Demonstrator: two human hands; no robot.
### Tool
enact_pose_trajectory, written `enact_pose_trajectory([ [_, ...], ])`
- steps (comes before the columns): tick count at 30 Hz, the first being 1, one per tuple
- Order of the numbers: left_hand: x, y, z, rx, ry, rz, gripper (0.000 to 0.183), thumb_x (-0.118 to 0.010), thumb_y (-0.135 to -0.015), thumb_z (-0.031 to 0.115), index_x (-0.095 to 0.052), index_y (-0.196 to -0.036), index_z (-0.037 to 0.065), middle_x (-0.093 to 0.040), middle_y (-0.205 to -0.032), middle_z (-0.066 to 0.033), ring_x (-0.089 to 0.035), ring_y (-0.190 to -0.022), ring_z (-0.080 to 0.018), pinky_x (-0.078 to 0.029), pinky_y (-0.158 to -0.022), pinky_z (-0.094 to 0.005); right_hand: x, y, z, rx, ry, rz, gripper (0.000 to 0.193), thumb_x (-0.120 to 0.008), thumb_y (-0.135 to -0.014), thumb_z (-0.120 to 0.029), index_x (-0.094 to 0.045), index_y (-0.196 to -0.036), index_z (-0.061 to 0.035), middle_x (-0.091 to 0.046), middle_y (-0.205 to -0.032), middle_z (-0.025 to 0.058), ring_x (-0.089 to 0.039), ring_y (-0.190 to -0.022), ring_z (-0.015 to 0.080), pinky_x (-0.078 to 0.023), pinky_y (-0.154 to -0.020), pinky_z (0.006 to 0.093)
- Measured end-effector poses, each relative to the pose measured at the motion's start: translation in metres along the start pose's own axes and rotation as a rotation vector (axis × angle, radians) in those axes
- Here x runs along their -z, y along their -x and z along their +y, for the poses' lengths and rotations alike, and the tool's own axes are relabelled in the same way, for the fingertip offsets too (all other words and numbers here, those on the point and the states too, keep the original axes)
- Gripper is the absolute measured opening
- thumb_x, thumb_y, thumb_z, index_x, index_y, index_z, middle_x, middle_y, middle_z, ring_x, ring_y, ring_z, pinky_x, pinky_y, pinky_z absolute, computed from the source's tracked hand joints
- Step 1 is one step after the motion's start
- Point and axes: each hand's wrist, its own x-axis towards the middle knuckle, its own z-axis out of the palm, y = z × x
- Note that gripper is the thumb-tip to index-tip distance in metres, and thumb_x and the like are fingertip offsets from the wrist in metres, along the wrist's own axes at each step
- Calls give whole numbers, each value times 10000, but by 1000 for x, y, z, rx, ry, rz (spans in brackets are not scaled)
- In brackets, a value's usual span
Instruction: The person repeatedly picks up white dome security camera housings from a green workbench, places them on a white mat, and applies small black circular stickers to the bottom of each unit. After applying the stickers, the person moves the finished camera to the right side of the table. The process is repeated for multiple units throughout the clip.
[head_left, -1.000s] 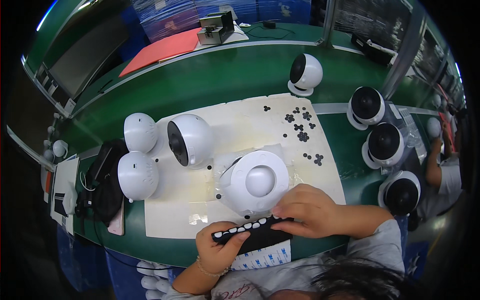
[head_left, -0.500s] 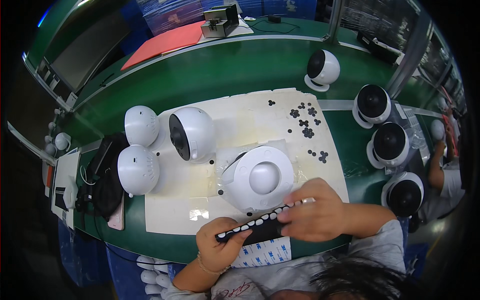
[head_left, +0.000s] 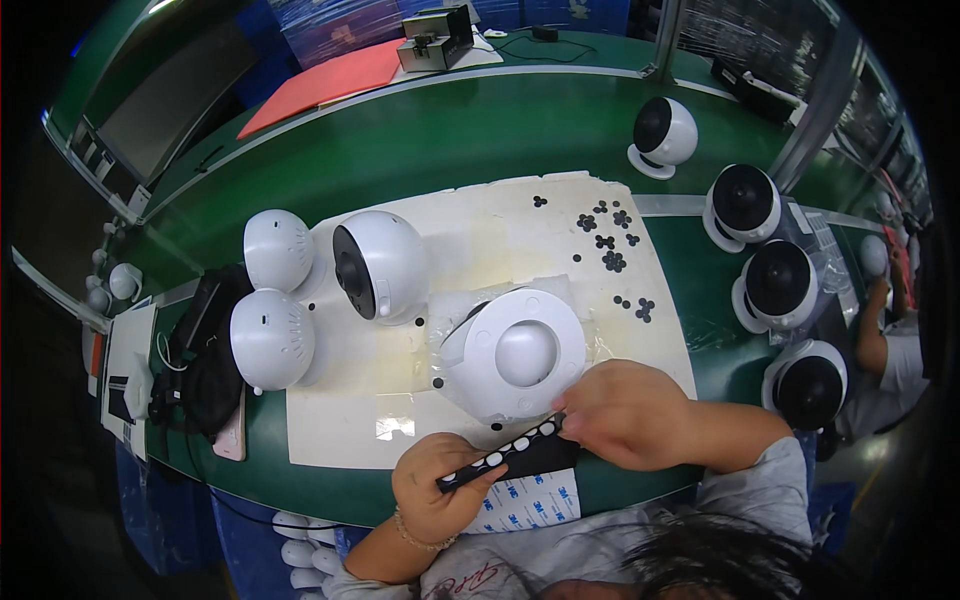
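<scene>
My left hand (head_left: 440, 482) grips one end of a black sheet of round pads (head_left: 535, 458), its thumb on top. A row of white dots runs along the sheet's bent edge. At the other end of that edge is my right hand (head_left: 625, 412), its fingertips pinched together; they hide what lies between them. Just beyond, a round white camera (head_left: 465, 372) rests upside down on bubble wrap (head_left: 455, 308), its ring-shaped base (head_left: 560, 345) facing up with small round recesses. White backing paper (head_left: 525, 503) with blue print lies below the sheet.
White cameras (head_left: 385, 265) with black fronts stand on the left of the cream board (head_left: 345, 430), and several more (head_left: 780, 285) line the right. Loose black pads (head_left: 614, 261) dot the board's right side. A black pouch (head_left: 215, 400) and cables lie at left. A person's arm (head_left: 875, 335) shows far right.
My right hand has turned and its fingers have drawn closer together at the sheet's end. The dotted edge tilts more steeply, and the black face of the sheet shows more.
</scene>
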Motion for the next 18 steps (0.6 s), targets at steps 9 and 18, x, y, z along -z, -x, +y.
enact_pose_trajectory([
  [9, -1, 1, 0, 1, 3, -3, 202, -734, -600, -13, -559, -701, 3, -561, -611, -110, -552, -547, -248, -438, -504, -309, -5, -4, -1, 139, -137, 129, 283, -606, -720, -46, -608, -997, -104, -560, -942, 51, -564, -835, 197, -439, -712, 328],
  [18, -2, 0, 1, -33, -22, -17, 215, -723, -593, -29, -551, -717, 2, -556, -609, -115, -543, -527, -244, -425, -484, -301, -13, -7, -3, 210, -108, 46, 415, -622, -698, -67, -571, -1103, -142, -512, -1009, 56, -534, -789, 176, -423, -657, 276],
])
